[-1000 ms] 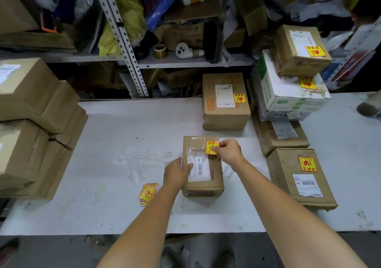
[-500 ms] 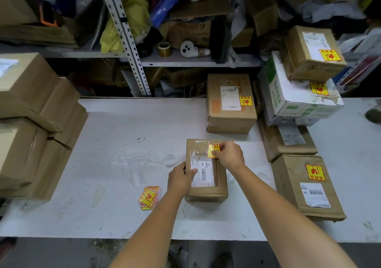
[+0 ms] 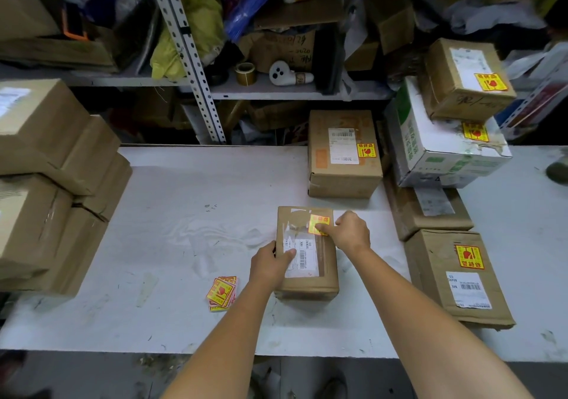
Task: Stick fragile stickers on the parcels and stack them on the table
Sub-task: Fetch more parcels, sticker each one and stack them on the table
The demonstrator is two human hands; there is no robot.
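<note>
A small brown parcel [image 3: 307, 278] with a white label lies on the white table [image 3: 184, 214] in front of me. My left hand [image 3: 270, 263] grips its left edge, thumb on top over the label. A yellow and red fragile sticker [image 3: 316, 222] lies flat on the parcel's far right corner, and my right hand [image 3: 350, 231] presses its fingertips on the sticker's near edge. A small pile of loose fragile stickers [image 3: 222, 292] sits on the table left of the parcel.
Stickered parcels stand at the right: a flat one [image 3: 458, 278], a white box [image 3: 445, 149] with a brown box [image 3: 467, 79] on top, and another [image 3: 344, 156] behind. Unstickered brown boxes [image 3: 55, 183] are stacked at the left. Cluttered shelves [image 3: 276, 91] run behind.
The sticker, pinched in my right hand before, now lies flat on the parcel under my fingertips. My left hand has stayed on the parcel's left edge.
</note>
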